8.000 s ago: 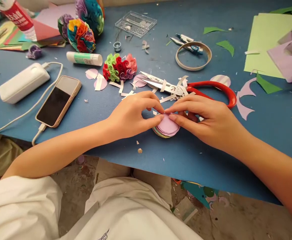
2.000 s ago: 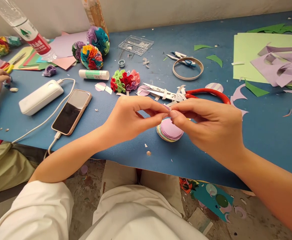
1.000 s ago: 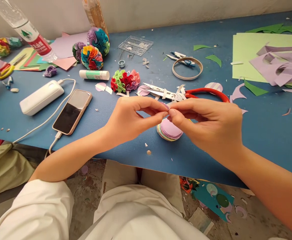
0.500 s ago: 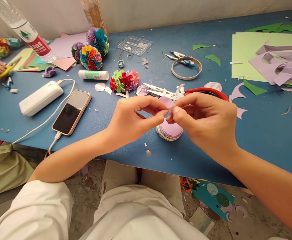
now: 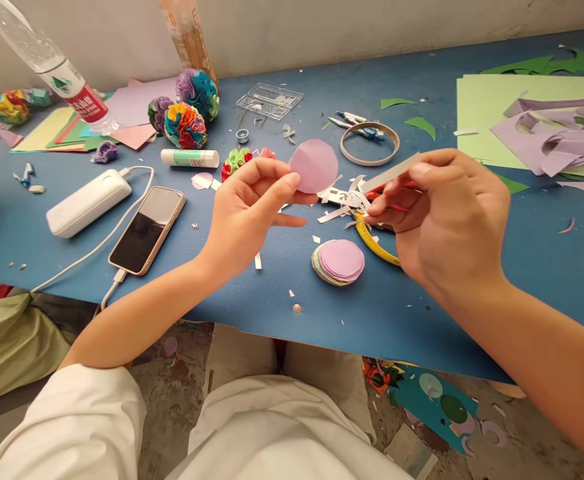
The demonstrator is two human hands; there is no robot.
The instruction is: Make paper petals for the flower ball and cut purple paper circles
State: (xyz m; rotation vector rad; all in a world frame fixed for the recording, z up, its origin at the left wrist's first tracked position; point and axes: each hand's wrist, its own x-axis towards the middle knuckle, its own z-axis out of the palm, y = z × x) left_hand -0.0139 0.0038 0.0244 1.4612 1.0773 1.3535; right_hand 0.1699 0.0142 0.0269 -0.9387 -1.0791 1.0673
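Observation:
Between thumb and fingers, my left hand [image 5: 255,210] pinches a lilac paper circle [image 5: 315,165] by its left edge, held up above the table. My right hand [image 5: 447,213] grips a narrow white paper strip [image 5: 389,173] at one end; the strip points to the left. Below and between the hands lies a stack of paper circles [image 5: 341,259], lilac on top with other colours under it. Scissors [image 5: 379,245] with a red and yellow handle lie partly hidden behind my right hand, with white paper scraps [image 5: 335,215] around them.
A phone [image 5: 147,230] on a cable and a white power bank [image 5: 88,203] lie left. Behind are a glue stick [image 5: 190,158], paper flower balls [image 5: 185,125], a water bottle [image 5: 75,90] and a tape ring [image 5: 369,143]. Green sheets [image 5: 477,120] with lilac offcuts lie right.
My hands, close together before, have moved apart. The lilac circle is now raised in my left hand, and the white strip shows in my right. A neighbour's hand at the far left has shifted mostly out of view.

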